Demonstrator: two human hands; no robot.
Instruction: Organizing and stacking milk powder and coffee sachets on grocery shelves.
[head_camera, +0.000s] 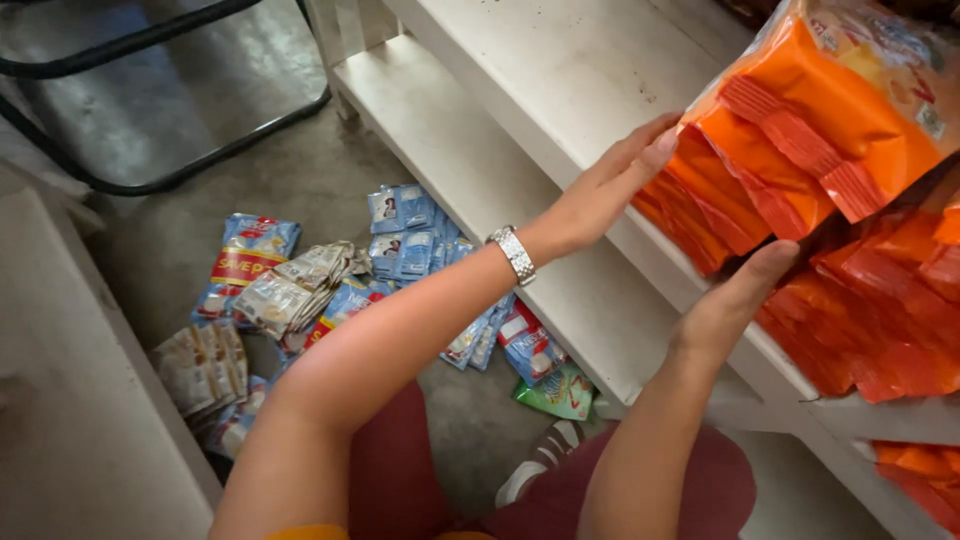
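My left hand, with a silver watch on its wrist, lies flat against the left end of a clear bag of orange packets at the upper right. My right hand presses against the underside and left side of the same bag. The bag rests tilted on a stack of more orange packets that fills the right part of a white shelf. Both hands hold the bag between them.
A second white shelf board runs above. More orange packets sit on a lower shelf at bottom right. Blue, white and green sachet strips lie scattered on the grey floor. A black metal frame stands at top left. My knees in dark red trousers are below.
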